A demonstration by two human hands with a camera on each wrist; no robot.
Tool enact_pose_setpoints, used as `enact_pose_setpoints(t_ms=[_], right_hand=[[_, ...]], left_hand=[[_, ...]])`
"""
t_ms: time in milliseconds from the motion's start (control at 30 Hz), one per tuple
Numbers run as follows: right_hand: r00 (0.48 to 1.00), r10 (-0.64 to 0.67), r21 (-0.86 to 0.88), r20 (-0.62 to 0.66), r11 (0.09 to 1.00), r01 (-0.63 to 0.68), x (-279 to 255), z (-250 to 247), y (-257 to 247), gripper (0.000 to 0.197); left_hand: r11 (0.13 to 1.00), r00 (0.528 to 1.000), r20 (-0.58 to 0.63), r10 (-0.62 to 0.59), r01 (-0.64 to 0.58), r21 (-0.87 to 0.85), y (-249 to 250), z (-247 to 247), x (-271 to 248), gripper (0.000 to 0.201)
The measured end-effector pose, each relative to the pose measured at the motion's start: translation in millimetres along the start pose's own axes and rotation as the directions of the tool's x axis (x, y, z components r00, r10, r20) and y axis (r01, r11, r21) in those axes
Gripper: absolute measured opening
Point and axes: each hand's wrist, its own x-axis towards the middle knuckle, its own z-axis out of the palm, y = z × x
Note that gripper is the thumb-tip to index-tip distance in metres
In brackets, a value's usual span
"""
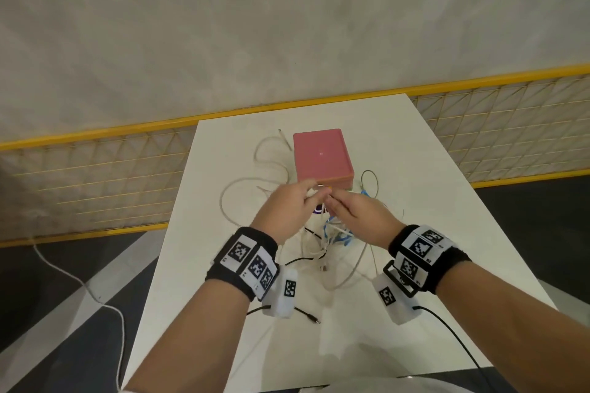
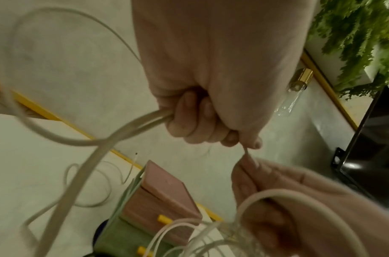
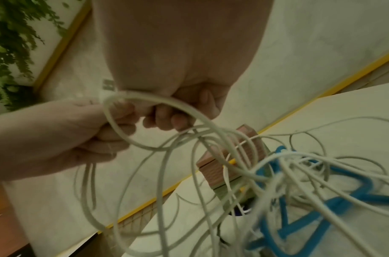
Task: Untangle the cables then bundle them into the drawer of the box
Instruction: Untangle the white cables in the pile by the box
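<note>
White cable (image 1: pixel 242 183) is looping on the table (image 1: pixel 415 201) left of the pink box (image 1: pixel 322 156), running into the left hand (image 1: pixel 287 210), whose fingers are curling round it. Right hand (image 1: pixel 360 217), just before the box, is pinching a thin white strand; blue cable (image 3: pixel 321 205) is tangling beneath.

An indoor staged work area: beyond the hands, a yellow mesh fence (image 1: pixel 95 166) rings a white table (image 1: pixel 431 217); a plant wall (image 2: pixel 354 34) hangs nearby.
</note>
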Motion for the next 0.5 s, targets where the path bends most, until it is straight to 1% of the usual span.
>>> enact_pose_setpoints(t_ms=[33,100,133,200,267,300,333,367,400,433,467,500], right_hand=[[1.0,-0.001,0.051,0.026,0.999,0.0,0,-1,3,0.023],[0.997,-0.002,0.15,0.072,0.989,-0.009,2,-1,10,0.025],[0.996,0.0,0.187,0.095,0.982,-0.018,2,-1,13,0.025],[0.992,0.013,0.211,0.125,0.977,-0.04,3,-3,15,0.024],[0.993,0.027,0.205,0.116,0.977,-0.05,5,-3,16,0.023],[0.994,0.023,0.201,0.103,0.979,-0.044,5,-2,17,0.022],[0.996,0.025,0.199,0.091,0.979,-0.042,5,-1,17,0.022],[0.997,0.022,0.202,0.08,0.979,-0.037,5,0,16,0.021],[0.997,0.016,0.2,0.072,0.979,-0.03,4,0,13,0.02],[0.998,-0.002,0.199,0.058,0.98,-0.01,3,1,10,0.019],[0.999,-0.023,0.197,0.035,0.98,0.016,3,1,6,0.018],[0.999,-0.04,0.197,0.012,0.98,0.037,3,1,4,0.016]], left_hand=[[1.0,0.998,-0.06,0.013,-0.014,-0.013,1,-5,1,0.039],[0.998,0.979,-0.201,0.018,-0.031,-0.057,4,-18,2,0.034],[0.995,0.964,-0.265,-0.004,-0.022,-0.095,5,-25,4,0.029],[0.981,0.921,-0.376,-0.103,0.033,-0.19,2,-34,7,0.024],[0.974,0.88,-0.448,-0.158,0.065,-0.216,-3,-40,7,0.026],[0.977,0.879,-0.453,-0.148,0.059,-0.206,-6,-40,6,0.025],[0.982,0.899,-0.424,-0.108,0.032,-0.184,-5,-39,3,0.025],[0.99,0.932,-0.359,-0.044,-0.008,-0.14,-3,-35,1,0.031],[0.997,0.967,-0.255,0.015,-0.035,-0.075,0,-29,-1,0.037],[0.999,0.99,-0.135,0.044,-0.043,0.007,3,-21,-3,0.038],[0.996,0.998,-0.034,0.048,-0.045,0.079,5,-13,-4,0.036],[0.992,0.999,0.023,0.041,-0.044,0.118,4,-7,-5,0.03]])
